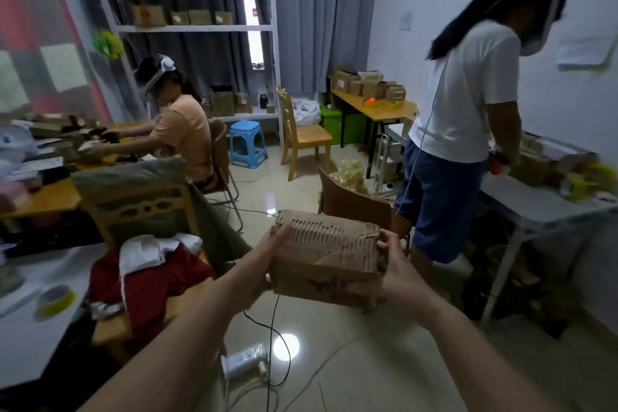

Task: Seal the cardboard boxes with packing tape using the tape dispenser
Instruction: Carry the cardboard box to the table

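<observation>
A worn brown cardboard box [326, 256] with torn, ribbed top paper and old tape hangs in the air in front of me above the floor. My left hand [264, 261] grips its left end, fingers on the far side and thumb under the near corner. My right hand [396, 264] grips the right end, fingers curled round the edge. A roll of yellow-cored packing tape [55, 299] lies on the white table at the left. No tape dispenser shows near my hands.
A wooden chair [140, 207] draped with cloth and red fabric stands to my left, a brown chair [354, 201] just beyond the box. A person in white stands at the grey table [535, 201] on the right; another sits at the left desk. A power strip [244, 359] and cables lie on the floor.
</observation>
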`<move>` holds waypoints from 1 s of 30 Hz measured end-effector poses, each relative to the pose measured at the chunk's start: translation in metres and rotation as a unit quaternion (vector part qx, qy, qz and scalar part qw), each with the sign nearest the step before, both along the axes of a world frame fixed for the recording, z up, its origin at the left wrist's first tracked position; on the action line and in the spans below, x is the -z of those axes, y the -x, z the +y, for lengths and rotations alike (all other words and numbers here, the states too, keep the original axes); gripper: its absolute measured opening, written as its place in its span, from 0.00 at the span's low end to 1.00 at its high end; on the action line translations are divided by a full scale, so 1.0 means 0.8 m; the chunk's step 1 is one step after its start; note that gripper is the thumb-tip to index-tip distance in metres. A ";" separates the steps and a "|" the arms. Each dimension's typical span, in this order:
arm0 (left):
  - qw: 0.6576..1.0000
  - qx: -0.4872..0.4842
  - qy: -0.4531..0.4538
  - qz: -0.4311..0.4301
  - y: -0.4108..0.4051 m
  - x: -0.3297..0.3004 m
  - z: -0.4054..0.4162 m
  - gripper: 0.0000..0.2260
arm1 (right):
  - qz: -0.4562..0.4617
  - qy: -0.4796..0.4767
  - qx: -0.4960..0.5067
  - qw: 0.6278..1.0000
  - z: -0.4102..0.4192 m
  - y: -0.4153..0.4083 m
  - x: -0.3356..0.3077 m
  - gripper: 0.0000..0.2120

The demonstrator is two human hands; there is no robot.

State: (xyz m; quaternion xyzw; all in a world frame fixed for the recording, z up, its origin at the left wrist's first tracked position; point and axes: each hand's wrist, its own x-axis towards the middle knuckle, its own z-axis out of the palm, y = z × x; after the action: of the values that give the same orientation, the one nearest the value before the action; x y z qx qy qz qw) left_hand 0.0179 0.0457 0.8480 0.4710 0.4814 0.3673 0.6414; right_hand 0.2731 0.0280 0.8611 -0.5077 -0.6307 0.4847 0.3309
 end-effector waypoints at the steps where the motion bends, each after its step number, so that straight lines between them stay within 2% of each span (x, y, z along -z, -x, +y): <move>1: 0.999 -0.030 0.036 -0.022 0.000 0.009 0.010 0.38 | 0.004 -0.001 -0.004 1.000 0.005 0.000 0.004 0.49; 3: 0.993 -0.065 0.088 -0.050 0.000 0.029 0.031 0.39 | 0.006 -0.002 -0.010 1.000 0.019 -0.001 0.015 0.48; 8: 0.988 -0.053 0.135 -0.048 -0.002 0.058 0.095 0.43 | -0.003 0.025 -0.018 1.000 0.089 -0.003 0.038 0.52; 12: 0.989 -0.065 0.110 -0.069 0.001 0.056 0.188 0.33 | 0.000 0.046 -0.036 0.998 0.187 0.009 0.043 0.60; 14: 0.989 -0.087 0.109 -0.051 0.006 0.052 0.248 0.31 | 0.022 0.058 -0.045 0.997 0.249 0.022 0.043 0.64; 17: 0.984 -0.114 0.128 -0.043 0.017 0.046 0.335 0.28 | 0.086 0.099 -0.034 0.991 0.344 0.046 0.037 0.63; 19: 0.984 -0.117 0.128 -0.046 0.025 0.039 0.387 0.26 | 0.124 0.117 -0.015 0.985 0.400 0.061 0.035 0.57; 21: 0.986 -0.115 0.116 -0.044 0.032 0.034 0.436 0.24 | 0.121 0.099 0.018 0.988 0.450 0.073 0.034 0.41; 23: 0.987 -0.110 0.106 -0.042 0.037 0.030 0.474 0.25 | 0.122 0.096 0.052 0.986 0.491 0.083 0.033 0.33; 30: 0.986 -0.135 0.098 -0.019 0.067 0.051 0.590 0.27 | 0.107 0.112 0.048 0.987 0.625 0.115 0.058 0.24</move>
State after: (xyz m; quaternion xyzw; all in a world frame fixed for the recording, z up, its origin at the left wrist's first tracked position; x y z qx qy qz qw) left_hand -0.0354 0.5173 0.8070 0.3294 0.5620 0.4104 0.6381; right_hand 0.1810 0.5282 0.8147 -0.5163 -0.5081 0.5878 0.3603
